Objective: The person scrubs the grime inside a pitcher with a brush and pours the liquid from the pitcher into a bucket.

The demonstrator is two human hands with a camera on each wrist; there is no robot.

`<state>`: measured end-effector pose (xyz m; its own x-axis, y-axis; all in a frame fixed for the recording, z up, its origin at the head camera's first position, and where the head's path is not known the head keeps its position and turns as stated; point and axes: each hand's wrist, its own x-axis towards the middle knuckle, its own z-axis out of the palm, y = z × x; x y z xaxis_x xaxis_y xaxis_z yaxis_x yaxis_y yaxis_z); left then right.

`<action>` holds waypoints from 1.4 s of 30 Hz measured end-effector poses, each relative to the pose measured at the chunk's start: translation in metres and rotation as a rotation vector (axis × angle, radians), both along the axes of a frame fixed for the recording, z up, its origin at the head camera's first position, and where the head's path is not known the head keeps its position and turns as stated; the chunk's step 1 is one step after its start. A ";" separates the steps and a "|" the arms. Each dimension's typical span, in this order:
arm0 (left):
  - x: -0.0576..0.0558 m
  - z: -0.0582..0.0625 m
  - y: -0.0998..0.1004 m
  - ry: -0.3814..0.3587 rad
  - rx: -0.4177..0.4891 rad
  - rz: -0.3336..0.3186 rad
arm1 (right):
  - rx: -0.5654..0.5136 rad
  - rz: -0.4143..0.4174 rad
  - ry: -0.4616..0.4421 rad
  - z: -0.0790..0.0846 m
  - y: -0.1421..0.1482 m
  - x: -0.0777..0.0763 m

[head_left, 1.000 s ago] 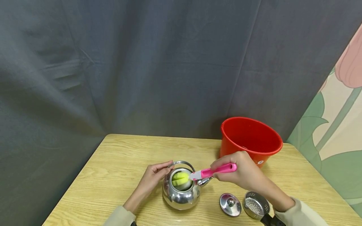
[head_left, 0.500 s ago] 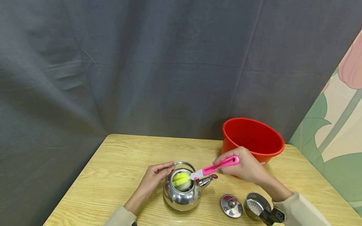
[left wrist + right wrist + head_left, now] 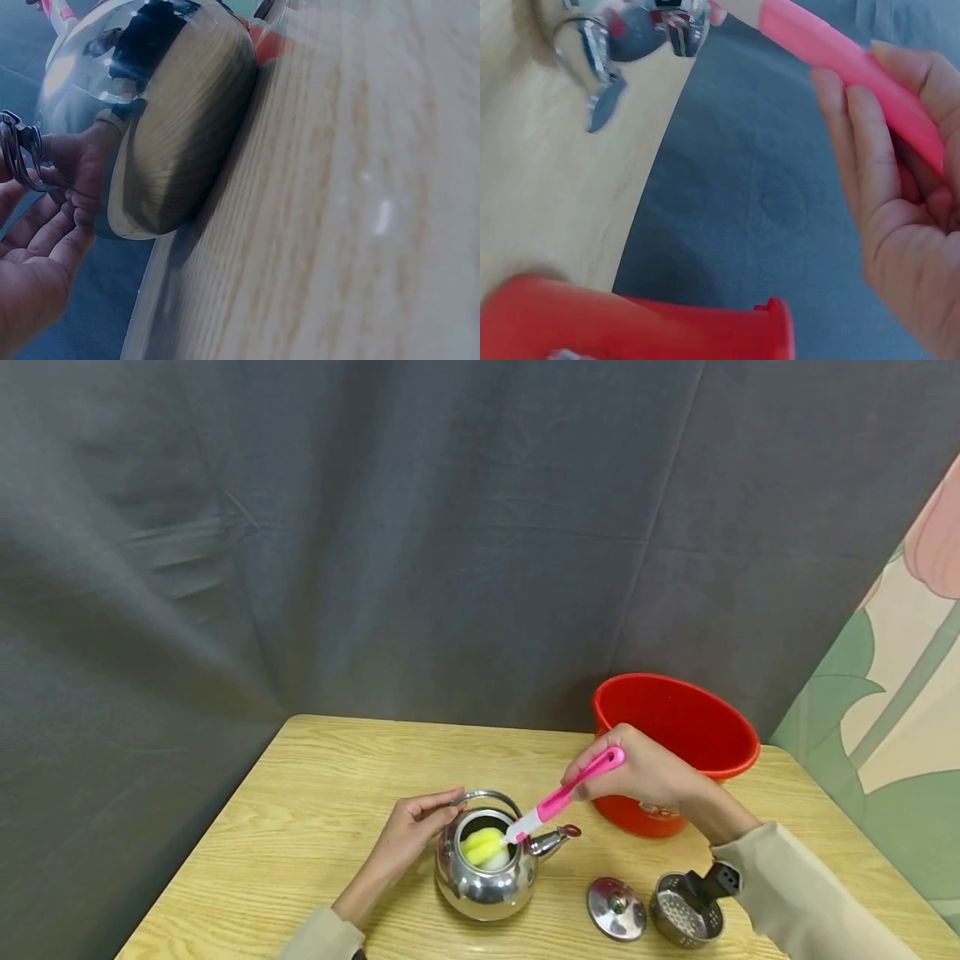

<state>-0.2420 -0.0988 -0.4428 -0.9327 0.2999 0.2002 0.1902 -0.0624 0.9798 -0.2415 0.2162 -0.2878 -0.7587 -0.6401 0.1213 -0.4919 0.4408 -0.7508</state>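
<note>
A shiny steel kettle point(image 3: 483, 893), its top uncovered, stands on the wooden table. My left hand point(image 3: 408, 827) pinches the base of the kettle's loop handle point(image 3: 491, 795) on the left side; the left wrist view shows thumb and fingers point(image 3: 52, 232) about the metal handle fitting. With its pink grip point(image 3: 581, 783) between the thumb and fingers of my right hand point(image 3: 637, 768), a sponge brush slants down into the kettle. Its yellow and white sponge head point(image 3: 482, 843) is inside the kettle's mouth. The spout point(image 3: 551, 841) points right, beneath the brush.
A round lid point(image 3: 617, 908) with a knob lies right of the kettle. Beside it is a perforated steel strainer point(image 3: 678, 918), partly covered by the black wrist camera. A red bucket point(image 3: 697, 727) stands at the back right, behind my right hand. A grey curtain hangs beyond the table.
My right hand has risen and the brush now slants more steeply, its sponge head shifted within the kettle. The spout, earlier partly covered, shows fully. My left hand keeps its place.
</note>
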 end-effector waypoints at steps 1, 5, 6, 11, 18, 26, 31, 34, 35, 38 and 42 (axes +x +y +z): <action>0.000 0.000 0.000 0.003 -0.002 0.000 | 0.018 0.001 -0.016 0.003 -0.001 -0.003; 0.000 0.000 0.002 0.009 -0.011 0.002 | 0.107 -0.007 -0.058 0.014 -0.007 -0.013; 0.000 0.000 0.002 0.010 -0.012 0.002 | 0.123 -0.007 -0.072 0.017 -0.009 -0.015; 0.000 0.001 0.004 0.018 -0.015 -0.006 | 0.195 -0.023 -0.131 0.033 -0.023 -0.024; 0.000 0.002 0.005 0.022 -0.016 -0.013 | 0.309 -0.067 -0.185 0.050 -0.049 -0.035; -0.001 0.000 0.006 0.013 -0.015 -0.002 | 0.342 -0.029 -0.282 0.067 -0.082 -0.041; -0.002 0.000 0.007 0.014 -0.015 0.001 | 0.416 -0.034 -0.272 0.077 -0.101 -0.038; -0.003 -0.001 0.006 0.016 -0.014 -0.001 | 0.490 -0.051 -0.238 0.082 -0.113 -0.034; -0.003 -0.001 0.006 0.015 -0.014 -0.003 | 0.518 -0.055 -0.218 0.083 -0.117 -0.032; -0.003 -0.001 0.005 0.013 -0.011 -0.013 | 0.616 -0.055 -0.133 0.087 -0.129 -0.027; -0.003 0.000 0.004 0.012 -0.011 -0.029 | 0.731 -0.037 -0.006 0.090 -0.149 -0.018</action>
<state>-0.2450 -0.0946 -0.4432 -0.9212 0.3288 0.2080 0.2006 -0.0569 0.9780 -0.2594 0.0673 -0.1973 -0.7807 -0.5301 -0.3310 -0.4641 0.8465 -0.2610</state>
